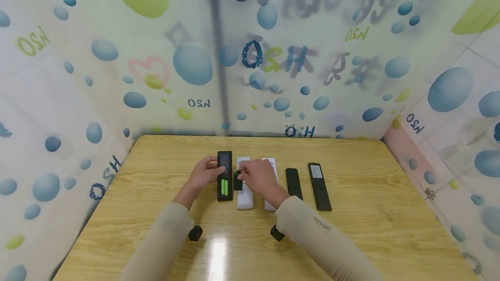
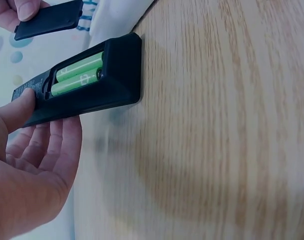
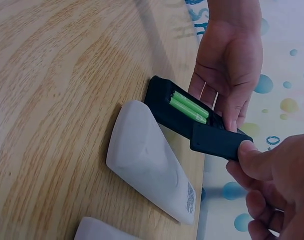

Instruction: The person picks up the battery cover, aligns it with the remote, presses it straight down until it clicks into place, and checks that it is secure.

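A black remote control (image 1: 224,166) lies back up, its battery compartment uncovered. Two green batteries (image 2: 79,75) sit side by side in that compartment. My left hand (image 1: 205,173) grips the remote from its left side, thumb on the back and fingers curled beneath the edge, as the left wrist view shows. In my right hand (image 1: 258,177) is a black battery cover (image 3: 216,141), pinched at one end between thumb and fingers. The cover is beside the remote, over the left edge of a white remote control (image 1: 245,200) in the head view.
Right of the first white remote lies a second white remote (image 1: 269,205), partly behind my right hand. Farther right are a short black remote (image 1: 294,181) and a long black remote (image 1: 321,190) with a white label. They all lie on a wooden table (image 1: 371,229) against a patterned wall.
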Tool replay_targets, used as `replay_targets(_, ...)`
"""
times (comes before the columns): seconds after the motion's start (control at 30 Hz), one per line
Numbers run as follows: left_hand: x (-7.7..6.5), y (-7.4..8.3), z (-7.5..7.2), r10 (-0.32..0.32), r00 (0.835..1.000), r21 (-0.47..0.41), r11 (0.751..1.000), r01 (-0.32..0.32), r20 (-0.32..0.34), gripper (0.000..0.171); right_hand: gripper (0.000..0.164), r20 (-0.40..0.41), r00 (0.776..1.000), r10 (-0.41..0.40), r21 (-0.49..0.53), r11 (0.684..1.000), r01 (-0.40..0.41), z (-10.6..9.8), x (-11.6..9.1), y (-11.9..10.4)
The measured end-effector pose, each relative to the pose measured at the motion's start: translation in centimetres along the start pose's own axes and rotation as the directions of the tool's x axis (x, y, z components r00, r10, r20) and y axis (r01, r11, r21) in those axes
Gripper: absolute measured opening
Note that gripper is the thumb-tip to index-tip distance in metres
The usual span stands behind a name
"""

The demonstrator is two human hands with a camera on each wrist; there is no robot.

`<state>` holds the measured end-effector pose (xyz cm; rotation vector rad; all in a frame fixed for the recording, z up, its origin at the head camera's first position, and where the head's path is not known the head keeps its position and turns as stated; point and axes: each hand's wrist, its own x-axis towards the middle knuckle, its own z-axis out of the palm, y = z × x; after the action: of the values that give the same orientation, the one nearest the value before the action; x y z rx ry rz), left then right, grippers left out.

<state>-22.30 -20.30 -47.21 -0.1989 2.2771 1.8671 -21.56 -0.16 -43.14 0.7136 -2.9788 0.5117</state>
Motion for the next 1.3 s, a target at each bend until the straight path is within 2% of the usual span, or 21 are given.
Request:
replay_targets(0.2,0.1,-0.3,-0.2,0.035,0.999,0.011,0.999,-0.035,0.025,0.042,0.018,0.006,1.0,0.02,0.053,0.998,-0.02,0.4,0.0,-0.1)
replay_targets(0.43,0.1,-0.5,-0.5,0.06,0.997,0.004,0.998,-0.061,0.044,0.043,0.02,0.001,1.0,-0.01,0.062,0.998,0.01,0.7,-0.2,-0.9)
replay_targets(0.7,0.1,-0.4,-0.6,0.057,0.997,0.001,0.998,-0.058,0.05,0.044,0.021,0.01,0.998,-0.067,0.055,0.996,0.067,1.6,0.1,-1.8)
replay_targets(1.07,0.0,-0.2,-0.4,0.038,0.999,-0.012,0.999,-0.038,0.035,0.039,0.02,-0.006,0.998,-0.07,0.064,0.995,0.07,1.6,0.0,-2.5)
replay_targets(1.3,0.0,-0.2,-0.4,0.032,0.999,-0.021,0.999,-0.032,0.021,0.039,0.021,0.018,0.997,-0.071,0.032,0.997,0.07,1.8,0.1,-2.7)
